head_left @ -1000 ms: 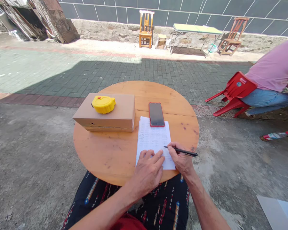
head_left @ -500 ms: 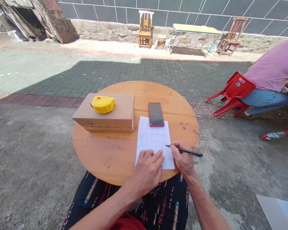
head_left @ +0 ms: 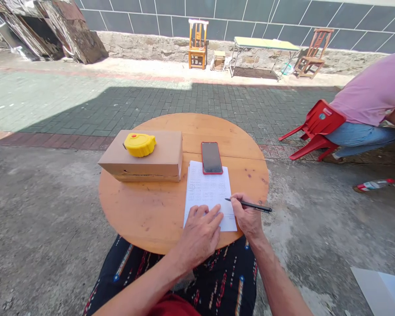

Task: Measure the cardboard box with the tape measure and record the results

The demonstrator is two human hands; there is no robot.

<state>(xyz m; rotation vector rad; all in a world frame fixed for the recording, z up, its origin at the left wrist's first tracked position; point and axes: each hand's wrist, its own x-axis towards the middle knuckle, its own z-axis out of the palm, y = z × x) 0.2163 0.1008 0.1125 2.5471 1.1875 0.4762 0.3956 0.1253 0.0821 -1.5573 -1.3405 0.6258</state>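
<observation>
My right hand grips a black pen, its tip over the right side of the paper sheets; whether the tip touches, I cannot tell. The top sheet carries rows of small writing and a circled mark near its left edge. Across the lower part of the paper lies my left hand, fingers spread and holding nothing. A phone in a red case, screen dark, rests on the top edge of the sheets. Left of the paper is a closed cardboard box with a yellow tape measure on top.
Everything lies on a round wooden table above my lap. To the right, a person in a pink shirt sits on a red plastic chair. A bottle lies on the ground there. Chairs and a folding table stand by the wall.
The whole view has shifted slightly. Both hands keep nearly the same places on the paper, and the pen is still in my right hand.
</observation>
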